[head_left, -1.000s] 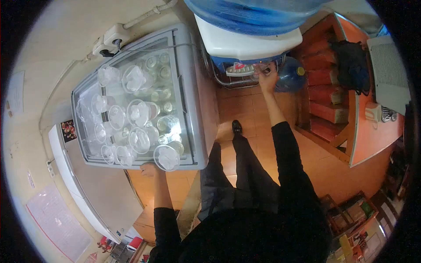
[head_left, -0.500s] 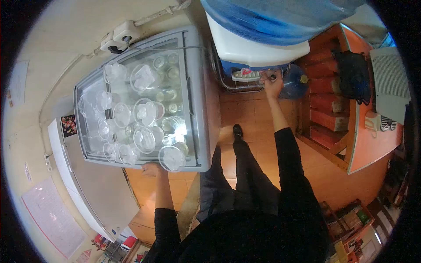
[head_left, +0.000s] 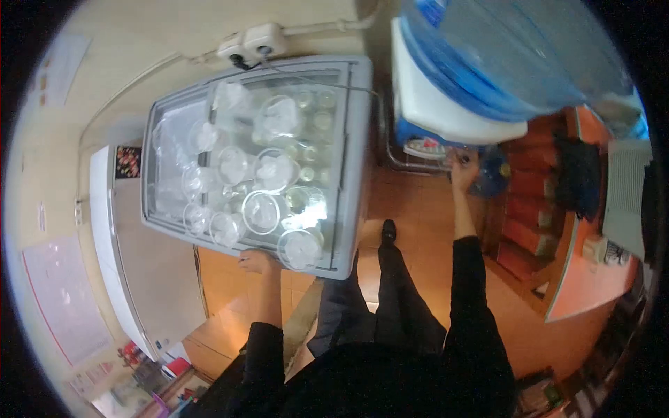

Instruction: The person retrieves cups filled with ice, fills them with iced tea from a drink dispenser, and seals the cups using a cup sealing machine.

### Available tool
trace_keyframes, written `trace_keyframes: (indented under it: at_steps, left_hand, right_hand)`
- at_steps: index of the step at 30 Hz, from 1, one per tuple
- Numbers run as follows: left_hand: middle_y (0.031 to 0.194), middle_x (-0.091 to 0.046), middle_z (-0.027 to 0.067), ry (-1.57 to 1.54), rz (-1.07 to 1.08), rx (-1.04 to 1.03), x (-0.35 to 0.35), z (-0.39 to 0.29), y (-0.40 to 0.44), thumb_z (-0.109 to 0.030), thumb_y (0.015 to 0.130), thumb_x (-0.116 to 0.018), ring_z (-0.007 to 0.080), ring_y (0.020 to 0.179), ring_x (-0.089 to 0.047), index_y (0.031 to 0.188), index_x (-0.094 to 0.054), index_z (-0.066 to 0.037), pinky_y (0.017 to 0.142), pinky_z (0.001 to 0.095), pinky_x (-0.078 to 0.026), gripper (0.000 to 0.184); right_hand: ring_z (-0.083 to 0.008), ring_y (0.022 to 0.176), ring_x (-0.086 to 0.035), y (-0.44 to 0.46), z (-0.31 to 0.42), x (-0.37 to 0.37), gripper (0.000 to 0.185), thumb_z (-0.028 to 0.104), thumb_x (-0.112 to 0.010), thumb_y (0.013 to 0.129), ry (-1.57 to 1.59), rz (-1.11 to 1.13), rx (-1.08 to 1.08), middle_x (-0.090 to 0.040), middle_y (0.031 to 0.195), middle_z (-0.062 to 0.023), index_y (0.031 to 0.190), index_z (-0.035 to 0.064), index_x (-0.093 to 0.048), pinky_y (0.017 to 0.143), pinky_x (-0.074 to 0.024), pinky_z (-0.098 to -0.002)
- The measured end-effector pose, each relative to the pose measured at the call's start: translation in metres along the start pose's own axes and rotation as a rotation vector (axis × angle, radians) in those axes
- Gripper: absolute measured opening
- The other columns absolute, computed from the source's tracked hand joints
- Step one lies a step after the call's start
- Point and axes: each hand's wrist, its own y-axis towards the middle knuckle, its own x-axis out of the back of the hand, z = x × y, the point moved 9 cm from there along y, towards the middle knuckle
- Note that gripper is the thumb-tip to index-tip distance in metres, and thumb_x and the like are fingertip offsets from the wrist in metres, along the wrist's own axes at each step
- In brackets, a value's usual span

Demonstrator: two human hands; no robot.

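My left hand rests at the near edge of a grey glass-topped chest freezer, its partly visible fingers stretched out and holding nothing I can see. Clear plastic cups with whitish contents stand on the glass lid, the closest just right of that hand. My right hand is reached out below the white body of a water dispenser. Its fingers are curled round something dark and small, blurred and partly hidden. A large blue water bottle sits on top of the dispenser.
Beside my right hand, a second blue water bottle stands low near a metal stand. An orange shelf unit is at the right. Sockets with a cord are on the wall. A white cabinet stands left.
The view has shifted, so the freezer and dispenser appear further right and lower. Both hands stay at the same places, the left by the freezer edge, the right under the dispenser.
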Motion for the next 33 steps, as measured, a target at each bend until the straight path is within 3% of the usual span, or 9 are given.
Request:
trace_keyframes:
  at_steps: [2,8,10,14,17,23,26,28,33]
  left_hand:
    - [0.102,-0.05,0.0318,0.011,-0.017,0.014,0.014,-0.013,-0.015,-0.034,0.095,-0.035,0.0457,0.09,-0.053,0.106,-0.045,0.006,0.078,0.0515,-0.045,0.042]
    - [0.105,-0.048,0.0339,-0.125,-0.025,-0.018,0.028,-0.038,-0.033,-0.034,0.096,-0.034,0.0468,0.093,-0.051,0.107,-0.044,0.01,0.082,0.0506,-0.042,0.046]
    - [0.107,-0.047,0.034,-0.083,-0.033,-0.053,0.028,-0.037,-0.033,-0.034,0.096,-0.034,0.047,0.094,-0.049,0.108,-0.044,0.01,0.083,0.0508,-0.041,0.046]
    - [0.11,-0.045,0.0348,-0.13,-0.033,-0.095,0.027,-0.039,-0.033,-0.035,0.097,-0.032,0.0478,0.098,-0.047,0.108,-0.043,0.01,0.084,0.0513,-0.04,0.047]
    - [0.11,-0.044,0.0356,-0.16,0.042,-0.007,0.038,-0.055,-0.044,-0.034,0.097,-0.031,0.0485,0.097,-0.047,0.109,-0.042,0.011,0.084,0.0512,-0.04,0.048]
    - [0.109,-0.043,0.0353,-0.129,0.043,-0.018,0.036,-0.053,-0.044,-0.034,0.097,-0.03,0.049,0.097,-0.045,0.109,-0.041,0.011,0.084,0.0526,-0.039,0.047]
    - [0.108,-0.043,0.0348,-0.118,0.046,0.005,0.036,-0.053,-0.045,-0.034,0.097,-0.03,0.0489,0.097,-0.046,0.109,-0.04,0.01,0.084,0.0525,-0.039,0.047]
    - [0.108,-0.043,0.0345,-0.114,0.057,0.023,0.037,-0.057,-0.047,-0.033,0.097,-0.03,0.0489,0.096,-0.046,0.109,-0.04,0.01,0.084,0.0522,-0.04,0.046]
    - [0.105,-0.043,0.0339,-0.11,0.074,0.053,0.041,-0.06,-0.049,-0.034,0.098,-0.03,0.0489,0.093,-0.046,0.108,-0.039,0.009,0.082,0.0519,-0.04,0.045]
  right_hand:
    - [-0.0134,0.057,-0.057,0.002,-0.01,0.005,0.047,0.016,-0.077,0.075,-0.062,-0.001,-0.011,-0.062,0.072,-0.0037,0.112,-0.0014,-0.053,0.053,-0.0488,-0.0259]
    - [-0.0149,0.087,-0.058,-0.025,-0.012,0.013,0.047,0.016,-0.073,0.079,-0.239,0.012,0.197,-0.061,0.104,-0.0091,0.118,0.0008,-0.051,0.069,-0.05,-0.027]
    - [-0.0153,0.096,-0.056,-0.039,-0.027,0.016,0.046,0.019,-0.071,0.082,0.14,0.034,0.083,-0.056,0.116,-0.0113,0.12,0.0032,-0.05,0.075,-0.0486,-0.0271]
    - [-0.0165,0.094,-0.057,-0.064,0.005,0.012,0.046,0.016,-0.07,0.082,-0.038,0.1,0.155,-0.057,0.116,-0.0105,0.121,0.0037,-0.05,0.077,-0.0485,-0.028]
    - [-0.017,0.093,-0.058,-0.094,0.101,-0.037,0.046,0.016,-0.073,0.079,-0.025,0.182,0.087,-0.059,0.114,-0.0089,0.118,0.0031,-0.053,0.079,-0.0481,-0.0294]
    - [-0.0222,0.086,-0.062,-0.105,0.224,-0.152,0.048,0.02,-0.08,0.07,-0.32,0.398,0.396,-0.063,0.106,-0.0113,0.11,0.0029,-0.06,0.074,-0.0483,-0.0323]
    - [-0.0278,0.085,-0.06,-0.11,0.267,-0.215,0.049,0.021,-0.079,0.068,-0.312,0.561,0.555,-0.062,0.101,-0.0113,0.111,0.0067,-0.061,0.073,-0.0489,-0.0352]
    - [-0.0301,0.085,-0.057,-0.119,0.295,-0.249,0.051,0.024,-0.078,0.065,-0.432,0.602,0.791,-0.06,0.096,-0.0085,0.112,0.0125,-0.062,0.073,-0.0491,-0.0374]
    - [-0.0261,0.093,-0.053,-0.121,0.307,-0.298,0.05,0.023,-0.074,0.066,-0.687,0.734,0.915,-0.057,0.101,-0.0043,0.114,0.0179,-0.061,0.077,-0.0468,-0.0377]
